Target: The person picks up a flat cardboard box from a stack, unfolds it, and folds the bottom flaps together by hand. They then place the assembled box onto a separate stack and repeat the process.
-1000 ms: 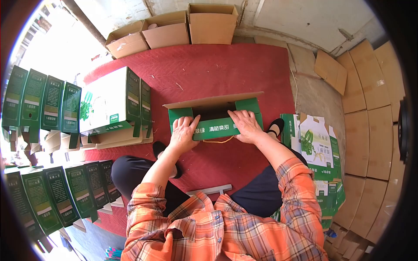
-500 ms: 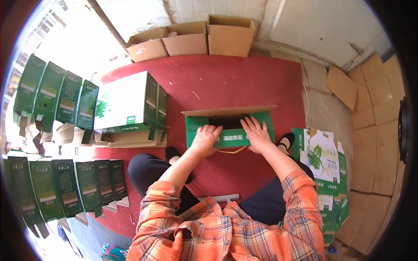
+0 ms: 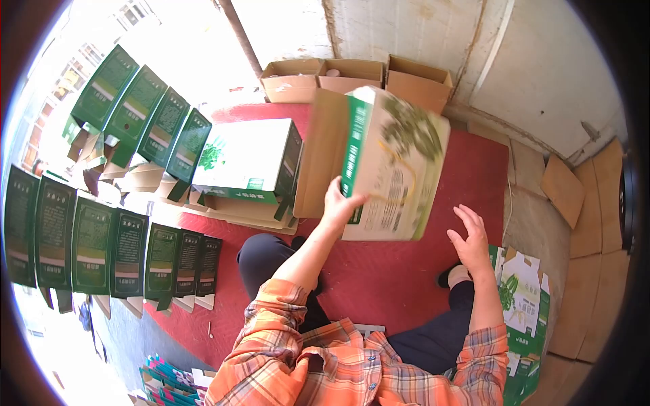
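The carton (image 3: 406,176) tilts above the red mat (image 3: 477,162), its edge gripped by the fingers of the left hand (image 3: 338,206), likely for one-handed steering; the right hand (image 3: 473,245) is empty, fingers loosely spread. Beyond, brown boxes (image 3: 291,89) stand mouth-up, presumably for access.

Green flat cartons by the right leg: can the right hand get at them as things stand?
Likely yes. The right hand looks empty and open, close to the green flat cartons, with nothing visible between. The box is in the left hand, off to the other side.
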Available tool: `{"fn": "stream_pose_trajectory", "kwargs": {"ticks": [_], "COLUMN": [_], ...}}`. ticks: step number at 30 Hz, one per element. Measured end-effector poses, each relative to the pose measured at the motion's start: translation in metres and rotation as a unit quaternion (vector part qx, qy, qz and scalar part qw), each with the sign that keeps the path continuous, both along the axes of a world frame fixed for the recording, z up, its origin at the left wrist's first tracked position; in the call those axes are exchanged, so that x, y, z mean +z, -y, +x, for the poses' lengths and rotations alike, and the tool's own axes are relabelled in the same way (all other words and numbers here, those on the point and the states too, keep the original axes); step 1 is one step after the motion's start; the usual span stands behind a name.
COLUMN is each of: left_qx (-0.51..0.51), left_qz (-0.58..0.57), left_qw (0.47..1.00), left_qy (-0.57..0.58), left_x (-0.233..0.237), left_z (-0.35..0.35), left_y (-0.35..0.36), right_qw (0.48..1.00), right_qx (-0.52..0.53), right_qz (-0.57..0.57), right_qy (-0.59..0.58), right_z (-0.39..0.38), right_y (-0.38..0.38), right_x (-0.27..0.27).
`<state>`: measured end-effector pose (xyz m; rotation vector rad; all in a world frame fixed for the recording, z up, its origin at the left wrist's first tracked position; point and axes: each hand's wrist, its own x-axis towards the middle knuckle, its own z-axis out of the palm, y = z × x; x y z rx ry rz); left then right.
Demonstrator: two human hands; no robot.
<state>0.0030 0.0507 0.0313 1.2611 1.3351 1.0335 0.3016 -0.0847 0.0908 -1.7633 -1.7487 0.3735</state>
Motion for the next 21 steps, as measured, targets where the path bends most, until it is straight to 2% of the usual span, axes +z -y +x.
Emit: {"fn": "stream_pose_trajectory", "kwargs": {"ticks": [2, 5, 6, 8, 11, 13, 14, 16, 17, 19, 20, 21], "left_qx": [0.058, 0.111, 0.094, 0.178, 0.212, 0.209, 0.249, 0.278, 0.295, 0.337, 0.365, 0.365], "left_qz": [-0.034, 0.000, -0.003, 0.008, 0.035, -0.003, -0.039, -0.068, -0.080, -0.097, -0.086, -0.089], "left_qw": [0.975, 0.933, 0.916, 0.881, 0.848, 0.831, 0.824, 0.807, 0.798, 0.775, 0.800, 0.800], "left_qy": [0.211, 0.343, 0.389, 0.437, 0.485, 0.516, 0.508, 0.517, 0.519, 0.525, 0.468, 0.467], "left_x": [0.024, 0.060, 0.064, 0.088, 0.082, 0.073, 0.067, 0.026, 0.008, 0.005, 0.004, 0.005], "left_z": [-0.010, -0.039, -0.057, -0.082, -0.148, -0.188, -0.204, -0.249, -0.263, -0.265, -0.263, -0.263], "left_y": [-0.007, -0.030, -0.043, -0.056, -0.088, -0.099, -0.103, -0.120, -0.126, -0.119, -0.121, -0.122], "right_qw": [0.999, 0.996, 0.994, 0.990, 0.984, 0.983, 0.982, 0.978, 0.975, 0.974, 0.972, 0.972], "right_qx": [0.013, 0.032, 0.035, 0.040, 0.037, 0.036, 0.038, 0.036, 0.040, 0.045, 0.056, 0.055], "right_qz": [-0.027, -0.071, -0.094, -0.126, -0.162, -0.169, -0.177, -0.195, -0.212, -0.220, -0.226, -0.228], "right_qy": [-0.012, -0.037, -0.040, -0.048, -0.070, -0.068, -0.064, -0.061, -0.056, -0.039, -0.023, -0.024], "right_z": [0.004, 0.004, 0.001, -0.002, -0.007, -0.006, -0.004, -0.005, -0.005, -0.005, -0.006, -0.007], "right_y": [-0.001, -0.003, -0.003, -0.003, -0.002, -0.002, -0.003, -0.004, -0.004, -0.006, -0.007, -0.008], "right_x": [-0.005, -0.012, -0.012, -0.012, -0.004, -0.008, -0.010, -0.012, -0.013, -0.017, -0.020, -0.022]}}
